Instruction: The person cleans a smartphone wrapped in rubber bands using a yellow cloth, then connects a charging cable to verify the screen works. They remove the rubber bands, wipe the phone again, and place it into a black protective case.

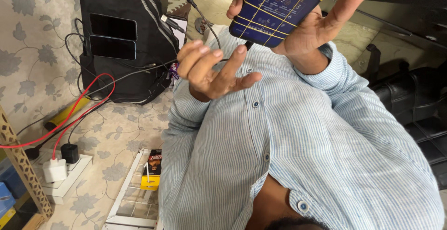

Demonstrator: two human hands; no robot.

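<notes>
The phone (279,6), a dark blue slab crossed by thin yellow bands, is up in the air over the person's chest, at the top of the view. The right hand (312,29) grips it: the fingers curl around its left edge, the palm is behind it and the thumb stands out free to the right. A black cable (200,11) meets the lower edge of the phone at a small plug (249,45); I cannot tell if the plug sits fully in. The left hand (209,67) is open, palm up, the fingers loosely bent and holding nothing; its index fingertip is just beside the plug. As I judge it, the step in hand is the work at this plug. A next move there calls for a small pinch of thumb and index finger on the plug, while the right hand keeps the phone steady. Under the hands is the striped shirt (316,141). Further left, on a flowered sheet (28,57), a black bag (139,76) carries two dark phones (113,26), and red wires (84,99) run toward a white power strip (70,178).
</notes>
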